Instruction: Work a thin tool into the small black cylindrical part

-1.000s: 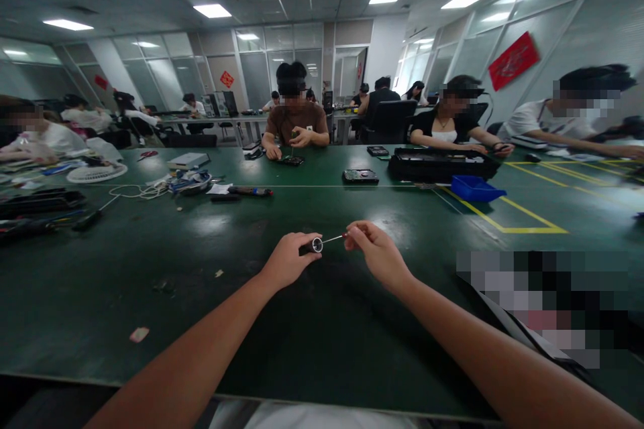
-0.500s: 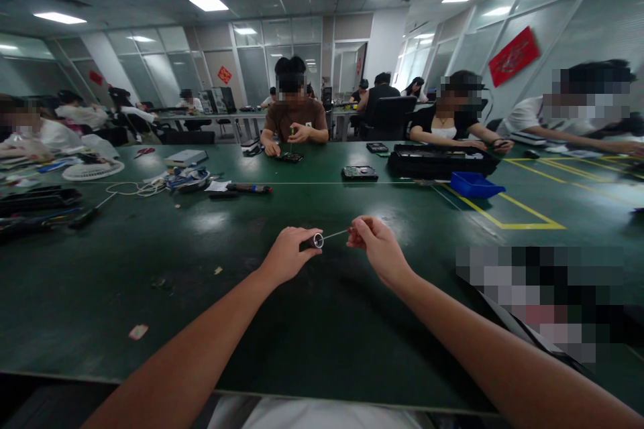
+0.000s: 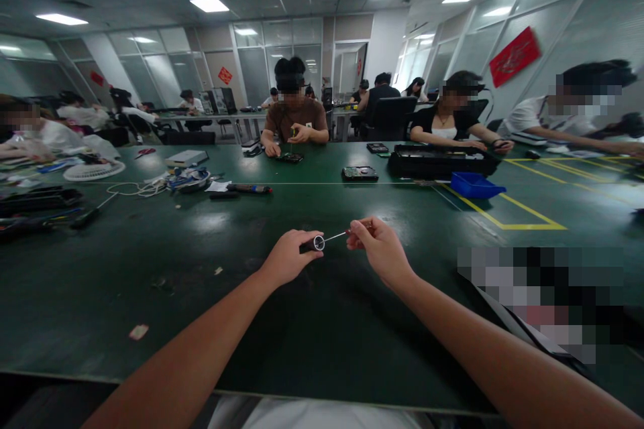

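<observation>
My left hand (image 3: 289, 256) is closed around a short dark screwdriver handle (image 3: 312, 244) whose silver round end faces right. My right hand (image 3: 378, 246) pinches a thin metal bit (image 3: 334, 237) by its far end, and the bit's tip sits at the handle's silver opening. Both hands hover just above the dark green table (image 3: 211, 295), in front of me at the middle.
A blue tray (image 3: 473, 186), a black case (image 3: 439, 163) and a hard drive (image 3: 360, 173) lie farther back. Cables and tools (image 3: 186, 182) clutter the left. Several other people sit at the far side. A blurred object (image 3: 543, 301) lies at my right.
Both hands have stayed almost still; the bit tip remains at the handle's opening. The view has shifted slightly.
</observation>
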`<state>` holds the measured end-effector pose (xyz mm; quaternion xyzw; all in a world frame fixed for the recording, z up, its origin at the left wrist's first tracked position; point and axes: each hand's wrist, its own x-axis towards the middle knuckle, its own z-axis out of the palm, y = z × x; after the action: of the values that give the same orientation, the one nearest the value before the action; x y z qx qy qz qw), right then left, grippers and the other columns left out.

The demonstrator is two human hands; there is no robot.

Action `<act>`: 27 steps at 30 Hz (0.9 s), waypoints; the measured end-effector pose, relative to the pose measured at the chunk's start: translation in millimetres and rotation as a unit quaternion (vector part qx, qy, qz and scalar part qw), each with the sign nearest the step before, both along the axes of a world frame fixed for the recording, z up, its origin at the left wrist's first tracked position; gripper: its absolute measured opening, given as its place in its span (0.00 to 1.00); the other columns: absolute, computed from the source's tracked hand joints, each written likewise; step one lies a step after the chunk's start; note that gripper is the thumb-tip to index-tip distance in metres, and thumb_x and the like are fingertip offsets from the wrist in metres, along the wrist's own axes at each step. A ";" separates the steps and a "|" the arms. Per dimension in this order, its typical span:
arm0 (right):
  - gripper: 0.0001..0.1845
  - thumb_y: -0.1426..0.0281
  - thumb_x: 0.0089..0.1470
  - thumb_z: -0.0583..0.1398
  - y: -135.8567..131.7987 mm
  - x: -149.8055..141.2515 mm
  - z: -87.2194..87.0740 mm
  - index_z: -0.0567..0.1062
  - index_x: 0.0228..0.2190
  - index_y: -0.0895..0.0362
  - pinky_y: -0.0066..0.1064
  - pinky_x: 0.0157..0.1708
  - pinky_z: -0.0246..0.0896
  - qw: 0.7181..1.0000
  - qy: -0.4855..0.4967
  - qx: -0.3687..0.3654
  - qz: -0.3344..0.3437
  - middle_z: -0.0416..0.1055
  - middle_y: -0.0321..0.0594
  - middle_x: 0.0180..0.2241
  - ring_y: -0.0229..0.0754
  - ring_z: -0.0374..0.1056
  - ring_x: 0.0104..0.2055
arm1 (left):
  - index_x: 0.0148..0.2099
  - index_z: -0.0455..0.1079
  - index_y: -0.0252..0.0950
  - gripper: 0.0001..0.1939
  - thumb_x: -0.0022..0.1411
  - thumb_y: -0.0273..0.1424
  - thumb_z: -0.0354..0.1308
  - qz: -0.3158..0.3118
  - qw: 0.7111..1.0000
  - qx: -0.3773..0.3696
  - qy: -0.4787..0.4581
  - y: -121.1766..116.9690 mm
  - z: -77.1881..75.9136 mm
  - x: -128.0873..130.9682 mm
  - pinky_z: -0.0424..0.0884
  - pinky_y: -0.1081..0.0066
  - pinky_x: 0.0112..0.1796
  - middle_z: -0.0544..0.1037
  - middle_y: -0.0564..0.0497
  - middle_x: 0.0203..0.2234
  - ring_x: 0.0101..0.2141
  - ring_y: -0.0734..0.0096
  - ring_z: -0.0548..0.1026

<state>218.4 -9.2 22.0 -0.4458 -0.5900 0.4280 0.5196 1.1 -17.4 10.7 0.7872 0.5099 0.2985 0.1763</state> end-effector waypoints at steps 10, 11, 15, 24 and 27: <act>0.17 0.55 0.56 0.60 0.3 -1.7 -2.4 0.73 0.33 0.58 0.36 0.33 0.71 0.999 0.021 -0.036 -0.029 0.75 0.41 0.28 0.40 0.72 0.28 | 0.56 0.72 0.43 0.21 0.59 0.33 0.64 -0.012 1.000 -0.005 -0.002 -0.7 1.1 0.3 0.65 0.61 0.50 0.77 0.49 0.48 0.47 0.60 0.72; 0.17 0.55 0.56 0.60 0.8 -1.9 -3.0 0.73 0.32 0.58 0.36 0.33 0.71 0.998 0.031 -0.043 -0.030 0.74 0.40 0.27 0.40 0.72 0.28 | 0.56 0.72 0.43 0.21 0.59 0.33 0.64 -0.014 1.000 -0.004 -0.003 -0.8 1.3 0.4 0.65 0.61 0.50 0.77 0.49 0.48 0.47 0.61 0.72; 0.17 0.55 0.55 0.61 3.7 -2.9 -6.0 0.73 0.30 0.57 0.35 0.32 0.71 0.995 0.065 -0.068 -0.034 0.73 0.39 0.26 0.38 0.70 0.26 | 0.55 0.72 0.43 0.21 0.59 0.32 0.64 -0.022 1.000 -0.002 -0.003 -1.5 1.9 0.9 0.65 0.61 0.51 0.77 0.49 0.48 0.47 0.61 0.71; 0.17 0.54 0.54 0.62 4.3 -3.4 -6.8 0.73 0.29 0.57 0.35 0.30 0.72 0.992 0.086 -0.083 -0.034 0.73 0.39 0.26 0.38 0.70 0.25 | 0.55 0.72 0.42 0.21 0.58 0.31 0.64 -0.026 1.000 -0.007 -0.006 -1.4 2.2 1.1 0.64 0.61 0.51 0.77 0.49 0.48 0.48 0.61 0.71; 0.17 0.55 0.54 0.62 3.4 -3.4 -5.2 0.73 0.28 0.57 0.35 0.31 0.71 0.992 0.088 -0.087 -0.034 0.73 0.39 0.26 0.38 0.70 0.25 | 0.55 0.72 0.43 0.21 0.58 0.31 0.64 -0.027 1.000 -0.003 -0.004 -1.1 1.0 0.7 0.64 0.62 0.51 0.77 0.50 0.47 0.48 0.61 0.71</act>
<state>215.0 -5.8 16.8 -0.4694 -0.4873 0.4974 0.5429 1.8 -18.5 11.7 0.7990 0.4883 0.2954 0.1894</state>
